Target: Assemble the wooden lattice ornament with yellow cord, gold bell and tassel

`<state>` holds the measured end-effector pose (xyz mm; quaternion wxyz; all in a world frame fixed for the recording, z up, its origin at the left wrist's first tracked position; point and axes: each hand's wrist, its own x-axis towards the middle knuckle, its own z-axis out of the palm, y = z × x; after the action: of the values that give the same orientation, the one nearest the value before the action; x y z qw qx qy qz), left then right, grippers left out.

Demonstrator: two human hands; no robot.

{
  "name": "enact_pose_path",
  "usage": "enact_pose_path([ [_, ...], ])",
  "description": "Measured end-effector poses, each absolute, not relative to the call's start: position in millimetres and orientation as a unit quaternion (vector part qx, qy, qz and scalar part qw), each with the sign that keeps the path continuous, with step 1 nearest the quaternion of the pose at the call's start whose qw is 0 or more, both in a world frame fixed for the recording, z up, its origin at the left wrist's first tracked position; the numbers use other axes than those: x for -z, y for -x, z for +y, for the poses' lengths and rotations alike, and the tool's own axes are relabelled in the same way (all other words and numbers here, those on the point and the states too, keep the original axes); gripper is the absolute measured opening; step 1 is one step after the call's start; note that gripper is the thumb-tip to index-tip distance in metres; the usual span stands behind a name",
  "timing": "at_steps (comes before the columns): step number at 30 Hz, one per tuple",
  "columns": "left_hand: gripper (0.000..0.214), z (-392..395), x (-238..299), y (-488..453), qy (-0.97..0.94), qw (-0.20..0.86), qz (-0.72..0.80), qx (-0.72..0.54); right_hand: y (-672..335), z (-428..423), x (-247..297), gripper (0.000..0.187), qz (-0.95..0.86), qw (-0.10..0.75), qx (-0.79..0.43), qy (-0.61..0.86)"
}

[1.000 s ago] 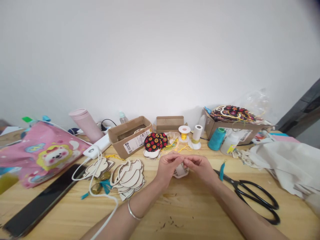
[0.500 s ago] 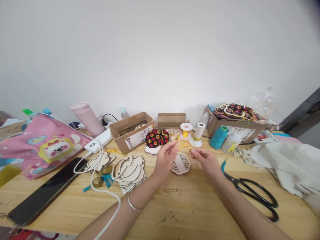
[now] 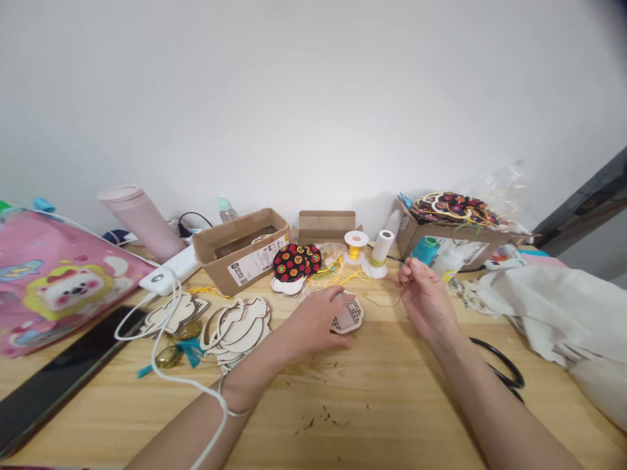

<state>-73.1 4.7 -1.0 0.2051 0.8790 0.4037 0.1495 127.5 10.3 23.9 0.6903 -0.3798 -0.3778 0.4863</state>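
Observation:
My left hand (image 3: pixel 317 318) lies on the wooden table (image 3: pixel 382 398), fingers curled over a small lattice-cut wooden piece (image 3: pixel 349 315) and pressing on it. My right hand (image 3: pixel 425 294) is raised to the right of it, fingertips pinched on a thin yellow thread (image 3: pixel 381 301) that loops down toward the wooden piece. A stack of cloud-shaped wooden cutouts (image 3: pixel 238 328) lies just left of my left hand. Behind the hands sit a black fabric round with red and yellow dots (image 3: pixel 295 261), a yellow thread spool (image 3: pixel 354 245) and a white spool (image 3: pixel 379 252).
Open cardboard boxes (image 3: pixel 238 251) stand at the back, one at the right (image 3: pixel 448 236) piled with patterned pieces. Black scissors (image 3: pixel 502 371) lie behind my right forearm. White cloth (image 3: pixel 558 313) fills the right. A pink bag (image 3: pixel 63 281), pink tumbler (image 3: pixel 142 219), phone (image 3: pixel 59 378) and white cable (image 3: pixel 171 365) are on the left.
My hands were pinched together over the wooden piece; they parted. The left came down onto the piece, the right drew away to the right with the thread. The view shifted right.

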Motion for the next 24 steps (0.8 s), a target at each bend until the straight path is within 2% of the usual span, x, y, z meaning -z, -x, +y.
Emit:
enact_pose_path([
  [6,0.076,10.1,4.9,76.4,-0.889,0.220,0.380,-0.127,-121.2,8.9,-9.6,0.024,-0.476,0.590,-0.449,0.473],
  [9,0.072,11.0,3.8,75.8,-0.882,0.217,0.388,-0.157,-122.0,8.1,-4.0,0.020,-0.531,0.547,-0.433,0.481],
  [16,0.034,17.2,-4.4,77.2,-0.821,0.284,0.412,-0.274,-129.4,10.0,-8.1,0.010,-0.746,0.441,-0.283,0.412],
  [24,0.034,17.3,-6.3,78.0,-0.790,0.347,0.423,-0.277,-131.9,14.1,-5.2,0.009,-0.833,0.395,-0.167,0.349],
])
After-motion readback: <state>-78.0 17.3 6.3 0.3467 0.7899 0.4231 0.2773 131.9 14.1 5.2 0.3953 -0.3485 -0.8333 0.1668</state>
